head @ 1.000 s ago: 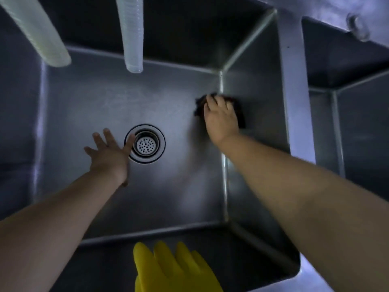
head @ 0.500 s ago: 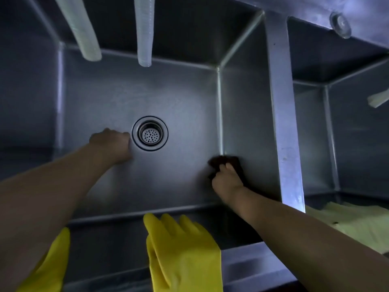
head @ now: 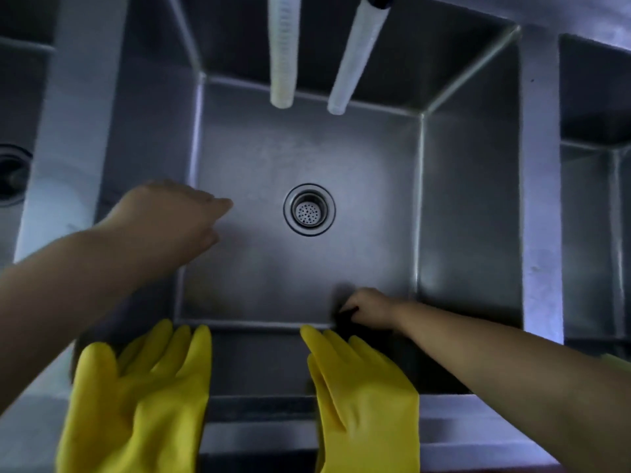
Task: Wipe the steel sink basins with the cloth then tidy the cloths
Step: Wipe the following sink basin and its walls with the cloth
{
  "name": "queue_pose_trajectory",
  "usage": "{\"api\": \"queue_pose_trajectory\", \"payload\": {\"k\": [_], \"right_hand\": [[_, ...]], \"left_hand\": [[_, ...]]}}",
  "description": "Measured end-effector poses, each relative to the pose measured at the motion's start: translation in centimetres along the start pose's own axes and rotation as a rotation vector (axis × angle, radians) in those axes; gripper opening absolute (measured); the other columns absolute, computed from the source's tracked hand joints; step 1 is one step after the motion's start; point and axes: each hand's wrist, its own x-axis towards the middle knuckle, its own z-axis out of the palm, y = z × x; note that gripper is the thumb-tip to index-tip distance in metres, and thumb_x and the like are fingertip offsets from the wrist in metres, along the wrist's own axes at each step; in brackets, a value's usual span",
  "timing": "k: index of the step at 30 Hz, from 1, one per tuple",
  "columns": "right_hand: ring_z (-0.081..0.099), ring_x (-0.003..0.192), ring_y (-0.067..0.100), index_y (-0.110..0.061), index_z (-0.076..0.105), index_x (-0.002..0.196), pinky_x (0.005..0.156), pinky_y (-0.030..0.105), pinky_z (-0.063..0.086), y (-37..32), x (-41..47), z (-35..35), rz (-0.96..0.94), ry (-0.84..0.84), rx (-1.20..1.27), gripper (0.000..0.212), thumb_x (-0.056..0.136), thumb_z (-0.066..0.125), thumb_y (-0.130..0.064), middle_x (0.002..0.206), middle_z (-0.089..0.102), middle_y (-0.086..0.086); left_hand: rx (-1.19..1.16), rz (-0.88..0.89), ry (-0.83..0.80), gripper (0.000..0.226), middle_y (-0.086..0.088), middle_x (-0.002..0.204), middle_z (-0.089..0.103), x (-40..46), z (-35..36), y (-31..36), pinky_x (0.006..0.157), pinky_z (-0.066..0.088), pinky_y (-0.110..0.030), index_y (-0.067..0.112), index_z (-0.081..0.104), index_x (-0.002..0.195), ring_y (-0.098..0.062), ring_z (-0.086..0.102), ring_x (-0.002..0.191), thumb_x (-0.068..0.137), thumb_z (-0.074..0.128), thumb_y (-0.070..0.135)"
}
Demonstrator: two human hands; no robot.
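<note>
I look down into the middle steel basin (head: 471, 199), with its round drain (head: 309, 209) at the centre of the floor. My right hand (head: 370, 308) grips a dark cloth (head: 343, 319) and presses it against the floor by the near wall. Most of the cloth is hidden under the fingers. My left hand (head: 170, 220) hovers over the left side of the basin, fingers loosely curled and holding nothing.
Two yellow rubber gloves (head: 143, 401) (head: 362, 401) hang over the near rim. Two pale ribbed hoses (head: 281, 49) (head: 358, 52) hang down from above at the back. Further basins lie to the left (head: 13, 175) and right (head: 594, 199), behind steel dividers.
My right hand has dragged the cloth from the right wall to the floor by the near wall. My left hand has lifted away from beside the drain towards the left. The view has shifted.
</note>
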Motion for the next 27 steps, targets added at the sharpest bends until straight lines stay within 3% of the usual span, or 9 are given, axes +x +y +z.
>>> {"api": "queue_pose_trajectory", "payload": {"k": [3,5,7,9,12,14,16,21,27], "right_hand": [[0.062,0.083,0.007,-0.006,0.068,0.115,0.066,0.013,0.041,-4.6,2.2,-1.1,-0.060,0.117,0.302,0.027,0.089,0.057,-0.003,0.095,0.068,0.007],[0.060,0.068,-0.001,-0.006,0.069,0.113,0.055,0.004,0.041,-6.6,3.3,-2.5,-0.089,0.221,0.431,0.027,0.090,0.057,-0.002,0.085,0.068,0.003],[0.058,0.082,0.001,-0.011,0.067,0.117,0.061,-0.004,0.037,-7.7,4.1,-3.5,-0.199,0.284,0.328,0.030,0.090,0.056,-0.002,0.098,0.067,-0.003],[0.054,0.090,0.001,-0.017,0.067,0.118,0.067,-0.003,0.036,-8.3,4.2,-3.5,-0.383,0.237,0.112,0.032,0.090,0.057,-0.005,0.107,0.064,-0.007],[0.062,0.100,0.021,-0.010,0.071,0.108,0.084,0.026,0.051,-7.5,4.5,-1.1,-0.703,0.084,-0.288,0.022,0.091,0.057,-0.011,0.117,0.065,0.009],[0.061,0.110,0.037,-0.002,0.072,0.102,0.090,0.045,0.051,-6.3,5.9,1.2,-0.987,0.013,-0.561,0.023,0.085,0.057,-0.007,0.123,0.061,0.022],[0.055,0.119,0.038,-0.002,0.069,0.106,0.096,0.049,0.045,-6.0,7.9,1.6,-1.124,-0.035,-0.714,0.025,0.085,0.056,-0.006,0.130,0.057,0.020],[0.034,0.138,0.028,-0.022,0.050,0.138,0.114,0.043,0.026,-9.5,12.0,0.4,-1.232,0.092,-0.922,0.047,0.095,0.030,-0.024,0.148,0.040,0.005],[0.035,0.137,0.032,-0.023,0.051,0.136,0.112,0.049,0.019,-16.8,16.4,0.6,-1.102,0.376,-0.909,0.049,0.092,0.036,-0.040,0.146,0.044,0.006]], "left_hand": [[0.046,0.019,0.126,0.045,-0.020,0.085,0.071,-2.2,0.1,-2.9,0.077,0.052,-0.047,0.007,0.069,0.100,-0.040,0.066,0.075,0.076,0.041,0.033],[0.085,0.026,0.191,0.047,-0.023,0.081,0.070,-3.0,0.6,-4.5,0.086,0.047,-0.048,0.003,0.071,0.093,-0.040,0.067,0.080,0.073,0.038,0.030],[0.077,0.046,0.262,0.041,-0.022,0.086,0.071,-3.5,0.6,-5.6,0.099,0.037,-0.046,0.003,0.071,0.094,-0.039,0.066,0.095,0.075,0.043,0.025],[0.066,0.081,0.322,0.033,-0.019,0.086,0.072,-3.9,1.1,-6.1,0.106,0.031,-0.043,0.004,0.073,0.093,-0.036,0.065,0.099,0.075,0.050,0.021],[-0.005,0.099,0.413,0.026,-0.012,0.075,0.072,-4.1,2.1,-5.7,0.112,0.025,-0.042,0.008,0.075,0.085,-0.033,0.068,0.091,0.079,0.050,0.015],[-0.118,0.072,0.462,0.027,-0.010,0.072,0.071,-4.2,2.6,-5.8,0.115,0.026,-0.041,0.010,0.075,0.079,-0.030,0.068,0.084,0.081,0.048,0.012],[-0.191,0.039,0.491,0.028,-0.007,0.076,0.071,-4.1,2.8,-6.2,0.115,0.026,-0.039,0.011,0.075,0.080,-0.028,0.067,0.080,0.081,0.047,0.011],[-0.221,0.035,0.522,0.029,-0.005,0.076,0.071,-3.9,3.1,-6.3,0.114,0.028,-0.039,0.011,0.074,0.078,-0.025,0.066,0.077,0.080,0.045,0.011],[-0.206,0.036,0.499,0.023,-0.006,0.074,0.068,-3.6,3.3,-6.8,0.117,0.023,-0.035,0.011,0.071,0.076,-0.026,0.064,0.078,0.077,0.049,0.012]]}}
